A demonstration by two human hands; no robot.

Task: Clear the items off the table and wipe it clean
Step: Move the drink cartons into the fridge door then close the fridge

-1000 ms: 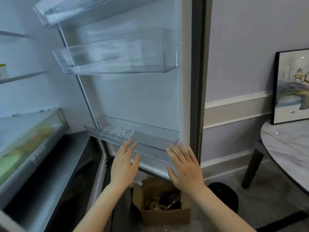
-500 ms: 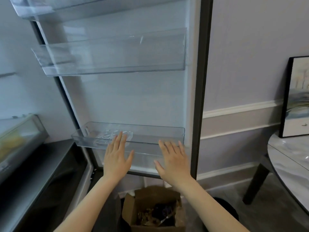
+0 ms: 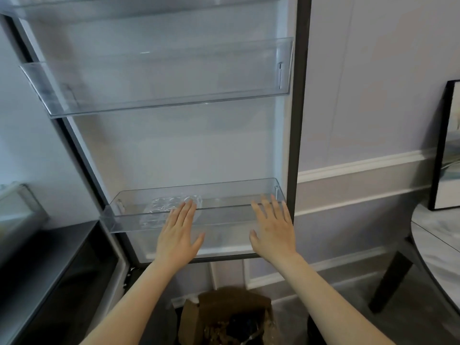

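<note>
Hands flat and empty, left hand (image 3: 177, 234) and right hand (image 3: 273, 229) on the fridge door (image 3: 174, 150); even pressure should close it squarely.

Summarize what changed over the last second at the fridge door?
Both hands, left hand and right hand, slid forward flat onto the lowest door bin; the fridge door swung from angled to nearly face-on. Nothing gripped or released. The clear egg tray stays in the bin, the cardboard box stays below.
</note>
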